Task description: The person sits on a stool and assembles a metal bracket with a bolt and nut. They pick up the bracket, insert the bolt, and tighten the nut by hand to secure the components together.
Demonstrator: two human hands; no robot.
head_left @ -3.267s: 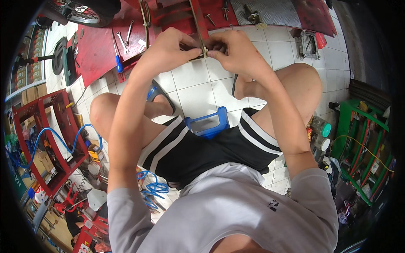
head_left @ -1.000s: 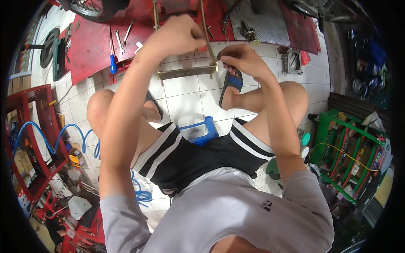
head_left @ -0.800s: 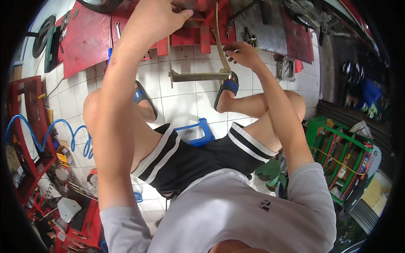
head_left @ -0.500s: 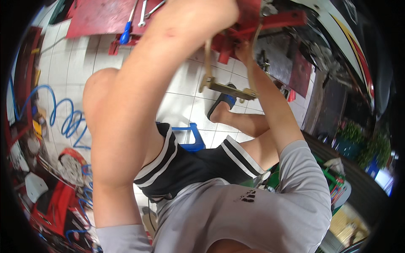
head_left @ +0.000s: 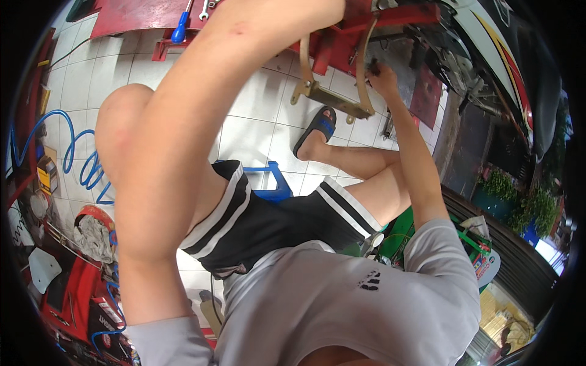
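Observation:
My right hand (head_left: 383, 80) is just right of a brass-coloured, U-shaped metal bracket (head_left: 339, 99). Its fingers are closed round a small dark thing (head_left: 373, 69), too blurred to name. The bracket hangs below a red metal frame (head_left: 390, 17), its two long arms reaching up to it and its crosspiece low over the floor. My left forearm (head_left: 244, 55) crosses upward in front of the red bench, and its hand lies past the top edge, so the fingers are hidden. The bracket's upper left end is partly hidden by this forearm.
A blue-handled screwdriver (head_left: 180, 27) and a spanner (head_left: 204, 9) lie on the red bench (head_left: 131, 18). A motorcycle (head_left: 482, 36) stands at the right. Coiled blue hose (head_left: 73, 146) trails over the tiles at left. A blue stool (head_left: 274, 189) is under me.
My right hand has come out from behind the bracket's right arm, moving right, and shows a dark thing in its fingers. The whole view has shifted slightly.

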